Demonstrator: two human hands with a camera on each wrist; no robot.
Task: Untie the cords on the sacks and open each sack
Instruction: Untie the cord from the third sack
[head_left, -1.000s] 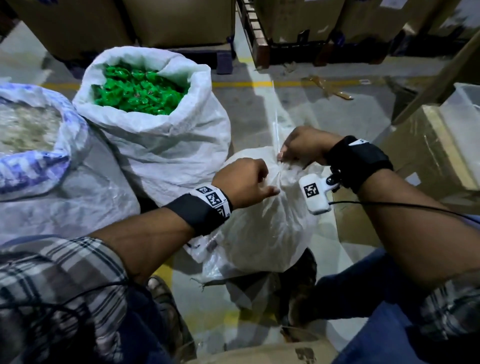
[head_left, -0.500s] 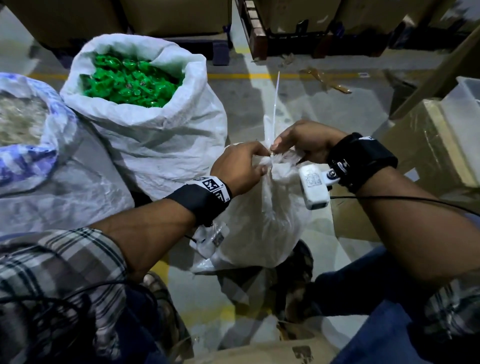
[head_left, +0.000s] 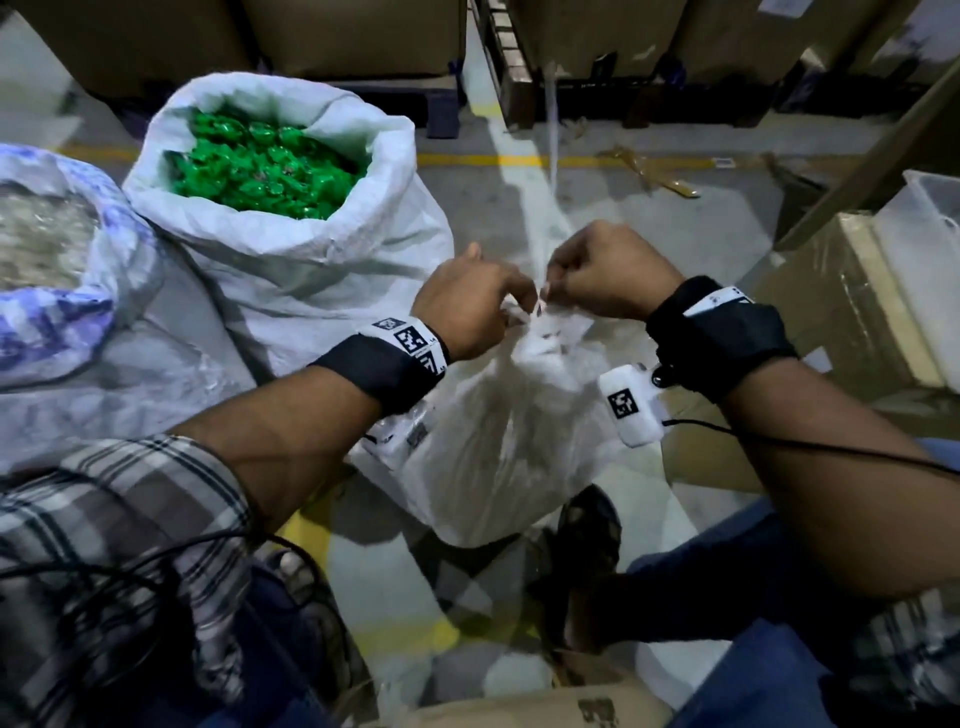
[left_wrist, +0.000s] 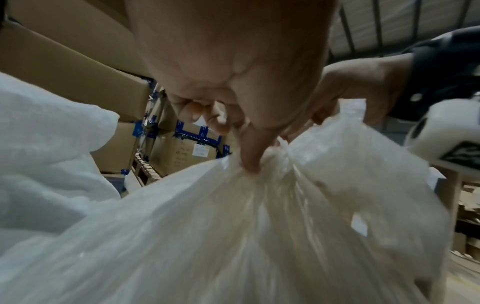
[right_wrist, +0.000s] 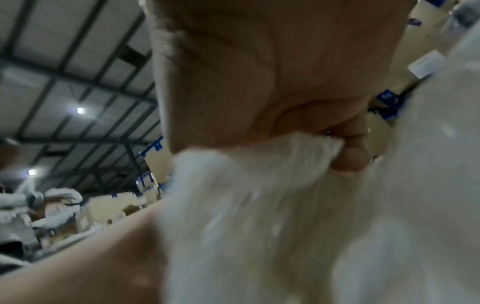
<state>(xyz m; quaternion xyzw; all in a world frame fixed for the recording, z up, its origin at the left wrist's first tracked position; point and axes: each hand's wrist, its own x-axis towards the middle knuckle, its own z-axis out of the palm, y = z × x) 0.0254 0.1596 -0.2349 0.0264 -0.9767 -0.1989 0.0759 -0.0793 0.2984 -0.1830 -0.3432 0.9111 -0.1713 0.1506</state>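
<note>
Plaid sleeves (head_left: 119, 525) and blue trousers (head_left: 769, 649) fill the nearest part of the head view, with black cables (head_left: 104, 566) lying across the left sleeve. Just beyond them a small white plastic sack (head_left: 509, 447) stands on the concrete floor (head_left: 337, 551) between the person's legs, its neck gathered into a tight bunch at the top. Both hands meet at that bunch. The left hand (head_left: 470, 306) has its fingers (left_wrist: 249, 152) curled, with one fingertip pushed down into the gathered neck and the others folded against the palm. The right hand (head_left: 608, 275) is clenched too, its fingers (right_wrist: 353, 152) pinching the bunched plastic at the neck; a thin white cord (head_left: 553, 150) rises straight up from between the two hands, blurred along its length. Which fingers hold the cord itself I cannot tell. Each wrist carries a black band, and a white camera unit (head_left: 631, 405) hangs under the right one.

Behind and to the left stands a larger white woven sack (head_left: 291, 280), already open, its rim rolled back over a heap of green pieces (head_left: 265, 171). Further left is another open sack with blue print (head_left: 57, 322). Cardboard boxes (head_left: 353, 36) line the far side of the floor.
</note>
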